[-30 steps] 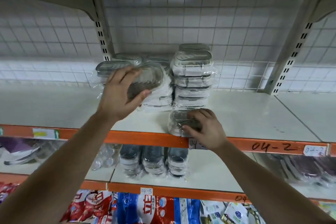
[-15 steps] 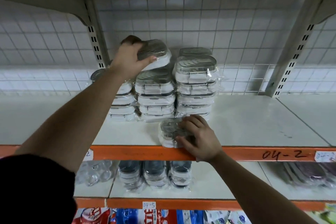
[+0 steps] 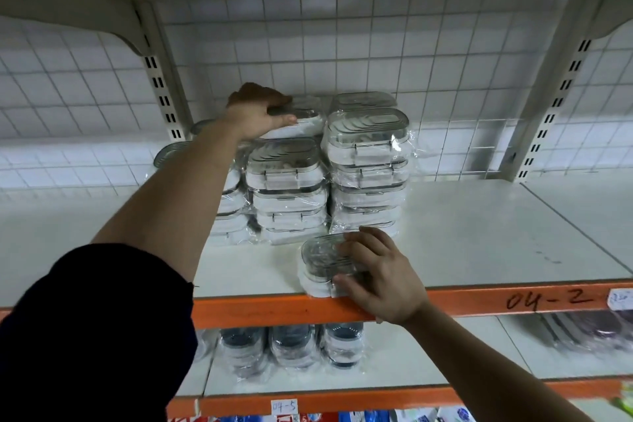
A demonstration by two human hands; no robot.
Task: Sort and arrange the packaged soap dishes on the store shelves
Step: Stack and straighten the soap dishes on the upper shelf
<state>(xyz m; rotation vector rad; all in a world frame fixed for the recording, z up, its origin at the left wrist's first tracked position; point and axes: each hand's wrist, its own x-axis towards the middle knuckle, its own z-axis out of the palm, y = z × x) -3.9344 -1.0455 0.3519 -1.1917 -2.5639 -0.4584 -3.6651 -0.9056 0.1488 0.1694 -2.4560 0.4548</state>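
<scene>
The left hand's fingers (image 3: 263, 94) curl over the far top of a wrapped soap dish (image 3: 305, 120) while the thumb lies along its near side, so the left hand (image 3: 258, 116) grips it; this dish sits on top of a rear pile, above and behind the middle stack (image 3: 287, 188). The right hand's fingers (image 3: 363, 245) spread in a curve over the ribbed clear lid of a single soap dish (image 3: 323, 260), the thumb pressing its near side, so the right hand (image 3: 380, 279) holds it where it lies at the front edge of the shelf (image 3: 479, 233), just before the stacks. The taller right stack (image 3: 368, 161) stands close beside the middle one, and the left stack (image 3: 233, 212) is largely hidden by the left forearm, which crosses in front of it. Each dish is a rounded oblong, white below with a transparent grooved lid and small clasps, sealed in glossy, crinkled film. The shelf is flat, matt white, faced with an orange rail (image 3: 274, 312) bearing the handwritten mark "04-2" (image 3: 549, 298). Behind, a white wire grid (image 3: 411, 62) spans between slotted grey uprights (image 3: 164, 92). On the lower shelf stand dark-lidded wrapped containers (image 3: 291, 346), and a dark sleeve (image 3: 96, 336) fills the near left corner.
</scene>
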